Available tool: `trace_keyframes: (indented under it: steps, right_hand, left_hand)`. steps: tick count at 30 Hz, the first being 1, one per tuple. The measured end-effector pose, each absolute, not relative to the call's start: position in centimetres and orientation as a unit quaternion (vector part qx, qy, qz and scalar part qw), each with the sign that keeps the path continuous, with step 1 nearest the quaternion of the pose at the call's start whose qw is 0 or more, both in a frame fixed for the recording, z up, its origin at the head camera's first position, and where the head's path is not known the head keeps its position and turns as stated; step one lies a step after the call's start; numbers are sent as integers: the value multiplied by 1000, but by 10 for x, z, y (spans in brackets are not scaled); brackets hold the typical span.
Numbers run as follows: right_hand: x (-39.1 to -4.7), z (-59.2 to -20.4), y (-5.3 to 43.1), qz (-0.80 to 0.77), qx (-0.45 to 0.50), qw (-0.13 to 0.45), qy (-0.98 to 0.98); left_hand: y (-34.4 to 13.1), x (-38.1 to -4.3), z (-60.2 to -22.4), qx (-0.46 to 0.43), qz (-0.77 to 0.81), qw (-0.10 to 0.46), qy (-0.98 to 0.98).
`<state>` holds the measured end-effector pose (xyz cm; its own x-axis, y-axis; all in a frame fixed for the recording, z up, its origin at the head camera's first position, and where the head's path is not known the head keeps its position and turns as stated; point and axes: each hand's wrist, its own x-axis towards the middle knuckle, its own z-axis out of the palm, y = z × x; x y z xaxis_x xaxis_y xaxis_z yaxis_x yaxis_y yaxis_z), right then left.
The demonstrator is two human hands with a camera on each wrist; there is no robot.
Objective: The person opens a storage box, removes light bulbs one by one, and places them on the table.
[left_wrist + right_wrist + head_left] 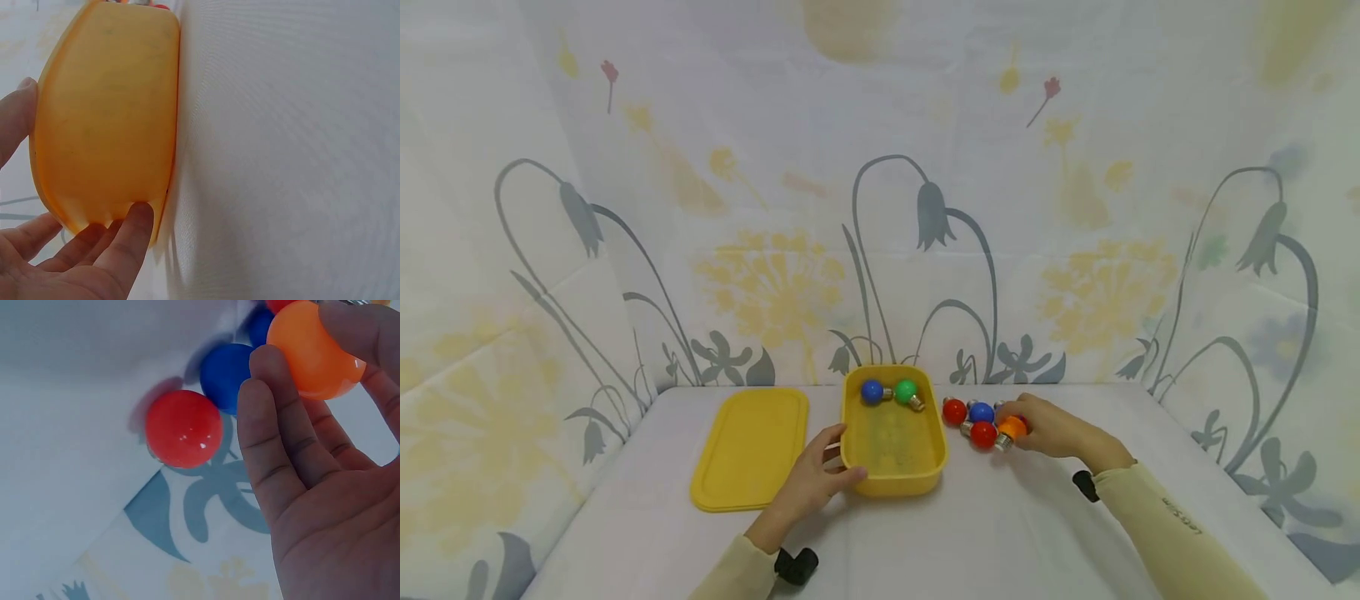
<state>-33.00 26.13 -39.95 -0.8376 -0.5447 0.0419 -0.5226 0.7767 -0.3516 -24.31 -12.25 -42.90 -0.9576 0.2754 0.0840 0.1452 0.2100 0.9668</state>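
At the box's left front corner, my left hand (pixel 816 477) holds the yellow plastic box (pixel 895 486), thumb at the front and fingers along the left side. The left wrist view shows fingertips (pixel 142 215) against its wall. Inside, at the far end, lie a blue bulb (pixel 872 392) and a green bulb (pixel 906 389). To the right of the box, my right hand (pixel 1052 427) grips an orange light bulb (pixel 309 353) between thumb and fingers. Beside it on the table are red bulbs (pixel 983 435) and a blue bulb (pixel 981 412); my fingers partly hide others.
A flat yellow lid (pixel 751 450) lies on the white tablecloth (pixel 917 550) left of the box. Behind the table hangs a flower-patterned cloth (pixel 887 283), close to the far edge. Black straps sit on both wrists.
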Motion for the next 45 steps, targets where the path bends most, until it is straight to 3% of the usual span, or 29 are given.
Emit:
trace_keyframes:
  steps: [7, 17, 29, 45]
  right_hand:
    - [-332, -409, 260, -151, -251, 55, 954]
    - [-332, -419, 262, -162, -270, 27, 949]
    - [-331, -422, 260, -174, -252, 23, 952]
    - [-331, -407, 265, -173, -302, -20, 937]
  left_hand:
    - [-124, -243, -428, 134, 610, 50, 780]
    - [-123, -262, -456, 130, 599, 34, 789]
    - [-123, -260, -455, 121, 591, 32, 797]
    - [-123, -260, -453, 131, 605, 36, 785]
